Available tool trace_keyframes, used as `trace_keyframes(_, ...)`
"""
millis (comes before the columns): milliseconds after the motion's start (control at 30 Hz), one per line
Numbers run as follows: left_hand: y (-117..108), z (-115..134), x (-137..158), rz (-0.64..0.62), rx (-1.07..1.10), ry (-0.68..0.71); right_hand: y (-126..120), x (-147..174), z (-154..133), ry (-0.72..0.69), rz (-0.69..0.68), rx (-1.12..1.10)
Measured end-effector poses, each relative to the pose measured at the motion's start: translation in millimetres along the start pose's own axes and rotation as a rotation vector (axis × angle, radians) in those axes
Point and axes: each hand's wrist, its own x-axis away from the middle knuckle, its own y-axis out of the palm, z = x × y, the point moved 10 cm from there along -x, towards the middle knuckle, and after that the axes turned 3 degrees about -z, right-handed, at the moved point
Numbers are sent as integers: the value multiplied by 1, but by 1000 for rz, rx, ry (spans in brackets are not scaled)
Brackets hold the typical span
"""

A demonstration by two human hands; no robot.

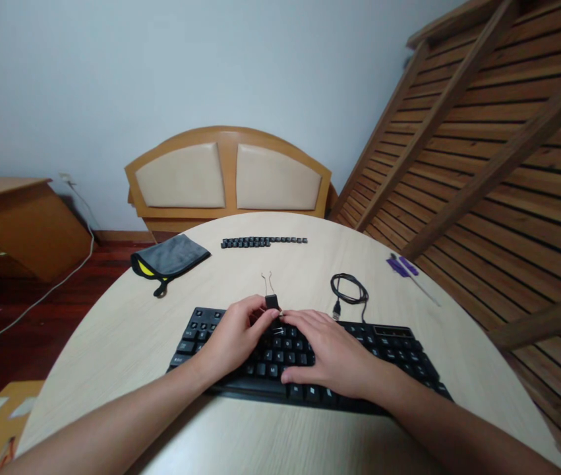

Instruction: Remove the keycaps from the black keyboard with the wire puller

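Observation:
A black keyboard (270, 389) lies across the table in front of me, with bare sockets showing along its upper left rows. My left hand (240, 330) pinches a wire keycap puller (271, 301) between thumb and fingers, above the keyboard's upper middle. Two thin wire prongs stick up from the puller's black handle, and its lower end is partly hidden by my fingers. My right hand (332, 353) rests on the keys with its fingers stretched out and thumb apart. Its fingertips reach close to the puller; whether they touch it, I cannot tell.
Several loose keycaps (245, 243) stand in rows at the table's far side. A grey cloth pouch (174, 255) lies at left. The coiled USB cable (349, 290) sits behind the keyboard. Purple brushes (403, 265) lie by the right edge. Beyond stands a wooden headboard (228, 171).

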Motion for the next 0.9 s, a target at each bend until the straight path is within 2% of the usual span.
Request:
trace_keyframes(333, -4, 0, 2, 58, -62, -6, 0, 1, 0, 11, 11, -13)
trace_keyframes(500, 0, 1, 1, 13, -105, 13, 0, 0, -1, 10, 17, -17)
trace_keyframes(767, 13, 17, 10, -76, -336, 120, 3, 0, -2, 10, -3, 19)
trace_keyframes(900, 13, 18, 10, -60, -382, 135, 1, 0, -5, 6, 10, 18)
